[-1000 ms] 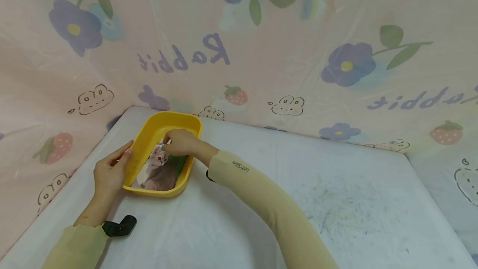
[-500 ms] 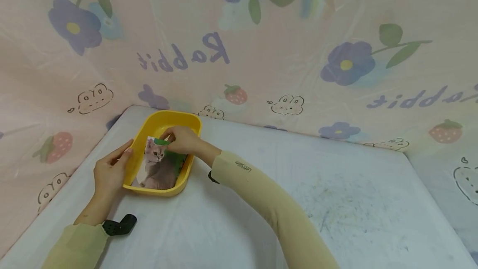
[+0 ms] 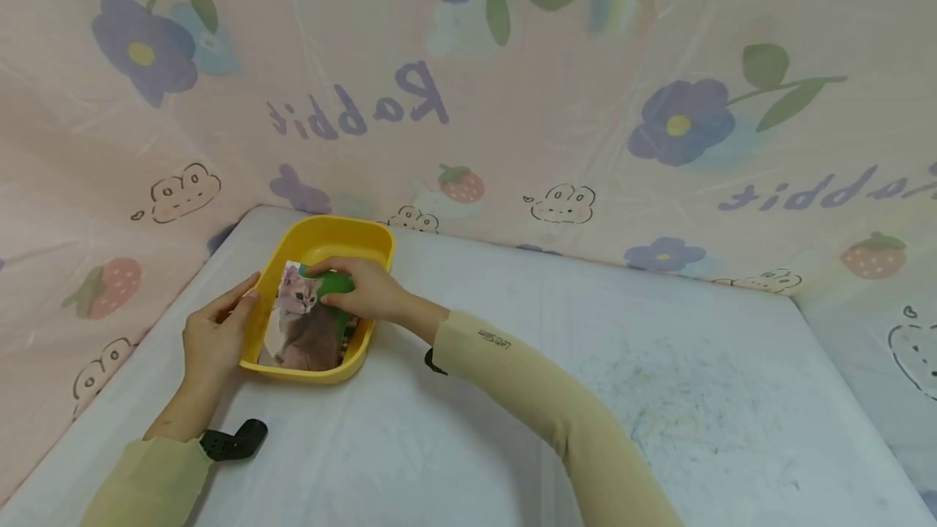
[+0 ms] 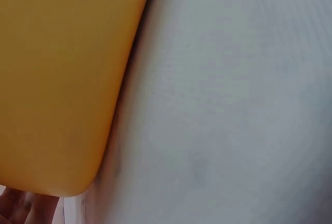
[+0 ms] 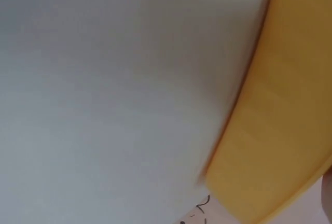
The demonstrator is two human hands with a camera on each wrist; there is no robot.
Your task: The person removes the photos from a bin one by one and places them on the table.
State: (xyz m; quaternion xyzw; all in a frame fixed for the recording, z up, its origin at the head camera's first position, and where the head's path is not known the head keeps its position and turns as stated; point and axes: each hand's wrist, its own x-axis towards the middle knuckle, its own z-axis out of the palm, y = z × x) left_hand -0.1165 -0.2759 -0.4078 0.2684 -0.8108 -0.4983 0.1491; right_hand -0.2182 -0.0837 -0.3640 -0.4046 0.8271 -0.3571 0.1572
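Head view, left-centre: right hand (image 3: 363,287) pinches the cat photo (image 3: 303,324) in the yellow tray (image 3: 316,236), left hand (image 3: 214,332) flat against its side; the glossy photo could slip or crease.

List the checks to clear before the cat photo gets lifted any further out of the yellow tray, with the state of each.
1. Right hand grips the cat photo at its top edge: ok.
2. Left hand rests against the outer left wall of the yellow tray, fingers straight, steadying it: ok.
3. Photo's lower edge inside the tray: ok, it sits near the front wall while the top tilts up.
4. More photos beneath the cat photo: cannot tell; only a green strip shows under the right hand.
5. Tray flat on the white table: ok in the head view.
6. Fingertip grip seen in the wrist views: cannot tell; they show only tray wall and table.
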